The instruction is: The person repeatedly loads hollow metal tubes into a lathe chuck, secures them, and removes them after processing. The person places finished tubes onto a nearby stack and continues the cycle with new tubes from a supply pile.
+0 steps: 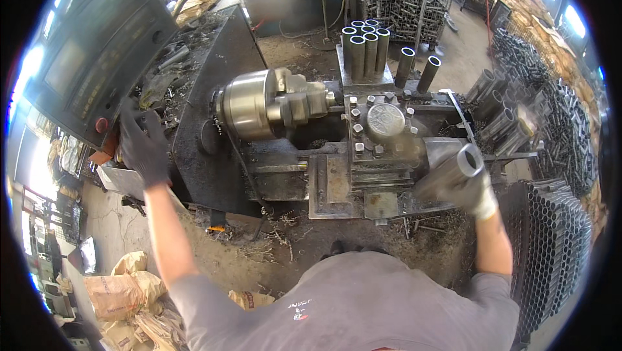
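Note:
My left hand (144,150), in a dark glove, reaches up beside the lathe's control panel (71,72), near a red push button (101,125). Its fingers are apart, with nothing seen in them. On the other side, my right hand (476,197), in a glove with a pale cuff, is wrapped round a short steel tube (453,173). The tube tilts, its open end facing up and right, and motion blurs the fingers. Between my hands are the lathe chuck (249,105), its jaws smeared, and the square tool post (385,124) with several bolts.
Several steel tubes (370,53) stand upright on a block behind the tool post; two more (427,73) stand beside it. At right are piled tubes (502,124) and a stack of tubes (557,241). Metal chips (278,231) litter the floor; paper sacks (116,296) lie lower left.

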Demonstrator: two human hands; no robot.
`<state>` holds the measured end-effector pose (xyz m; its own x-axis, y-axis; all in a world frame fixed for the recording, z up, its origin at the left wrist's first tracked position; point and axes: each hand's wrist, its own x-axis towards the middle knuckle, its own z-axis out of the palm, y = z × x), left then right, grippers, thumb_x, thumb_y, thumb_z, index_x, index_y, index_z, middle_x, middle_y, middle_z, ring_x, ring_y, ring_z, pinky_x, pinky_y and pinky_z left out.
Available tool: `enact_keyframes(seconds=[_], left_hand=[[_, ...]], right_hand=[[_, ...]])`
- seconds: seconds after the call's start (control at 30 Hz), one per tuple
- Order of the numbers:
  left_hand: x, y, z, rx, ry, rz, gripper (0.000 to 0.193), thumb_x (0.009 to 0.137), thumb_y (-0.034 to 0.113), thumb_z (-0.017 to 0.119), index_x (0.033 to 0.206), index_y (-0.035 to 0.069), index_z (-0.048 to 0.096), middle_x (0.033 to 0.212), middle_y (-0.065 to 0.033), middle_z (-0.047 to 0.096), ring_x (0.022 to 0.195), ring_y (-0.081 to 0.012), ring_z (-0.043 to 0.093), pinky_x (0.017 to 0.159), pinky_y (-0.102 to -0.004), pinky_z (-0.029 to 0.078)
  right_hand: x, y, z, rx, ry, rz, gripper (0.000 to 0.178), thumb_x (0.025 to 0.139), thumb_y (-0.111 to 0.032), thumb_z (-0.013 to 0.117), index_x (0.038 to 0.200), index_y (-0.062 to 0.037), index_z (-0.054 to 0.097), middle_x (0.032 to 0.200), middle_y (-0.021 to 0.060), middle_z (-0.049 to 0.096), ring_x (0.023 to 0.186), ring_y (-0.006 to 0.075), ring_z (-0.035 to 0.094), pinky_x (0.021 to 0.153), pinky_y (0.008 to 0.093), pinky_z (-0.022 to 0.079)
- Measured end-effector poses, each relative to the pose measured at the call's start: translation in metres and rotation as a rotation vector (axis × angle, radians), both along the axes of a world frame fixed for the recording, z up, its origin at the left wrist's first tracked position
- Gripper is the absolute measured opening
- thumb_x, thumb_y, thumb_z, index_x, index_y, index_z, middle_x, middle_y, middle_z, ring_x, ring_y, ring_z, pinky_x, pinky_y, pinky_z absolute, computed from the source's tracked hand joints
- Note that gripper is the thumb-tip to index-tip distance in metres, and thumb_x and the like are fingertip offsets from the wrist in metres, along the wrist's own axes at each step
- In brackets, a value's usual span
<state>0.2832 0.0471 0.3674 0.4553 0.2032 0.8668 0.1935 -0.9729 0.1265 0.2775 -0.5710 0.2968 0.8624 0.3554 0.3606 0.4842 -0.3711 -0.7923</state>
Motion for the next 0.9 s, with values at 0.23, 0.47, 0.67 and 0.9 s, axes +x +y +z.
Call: enact_keyframes(seconds=[0.23,0.47,0.67,0.9], left_hand=[[-0.164,-0.176,-0.267,-0.655,0.472,-0.098,0.028,0.096,0.025,0.070,0.119,0.011,0.073,0.100,-0.0204,0.076,0.094,-0.0400,0.075,0.080,-0.0494,0.057],[-0.519,-0.279,-0.499,-1.163,1.697,0.353,0.050,0.103,0.048,0.054,0.133,0.012,0.071,0.135,-0.0237,0.070,0.122,-0.0452,0.068,0.105,-0.0541,0.052],[-0.681,-0.370,-0.537,-1.197,1.575,0.312,0.035,0.102,0.034,0.058,0.120,0.012,0.077,0.125,-0.0218,0.075,0.113,-0.0419,0.073,0.096,-0.0525,0.058],[-0.624,-0.400,-0.452,-1.764,0.653,0.756,0.062,0.094,0.058,0.063,0.137,0.014,0.072,0.136,-0.0186,0.073,0.129,-0.0361,0.067,0.109,-0.0447,0.051]], right_hand=[[-0.020,0.070,-0.099,-0.120,-0.005,0.140,0.039,0.078,-0.020,0.090,0.111,-0.0084,0.074,0.101,0.0152,0.078,0.088,0.0337,0.078,0.078,0.0408,0.064],[-0.009,0.068,-0.142,-0.148,-0.143,0.172,0.037,0.080,-0.024,0.089,0.109,-0.0067,0.074,0.097,0.0175,0.077,0.084,0.0355,0.078,0.074,0.0419,0.064],[-0.022,0.077,-0.139,-0.288,0.097,0.065,0.031,0.079,-0.020,0.084,0.104,-0.0060,0.072,0.086,0.0169,0.076,0.078,0.0315,0.078,0.070,0.0419,0.062],[-0.116,0.181,-0.145,-0.149,0.019,0.647,0.029,0.076,-0.017,0.085,0.099,-0.0048,0.072,0.082,0.0094,0.076,0.073,0.0228,0.075,0.072,0.0382,0.061]])
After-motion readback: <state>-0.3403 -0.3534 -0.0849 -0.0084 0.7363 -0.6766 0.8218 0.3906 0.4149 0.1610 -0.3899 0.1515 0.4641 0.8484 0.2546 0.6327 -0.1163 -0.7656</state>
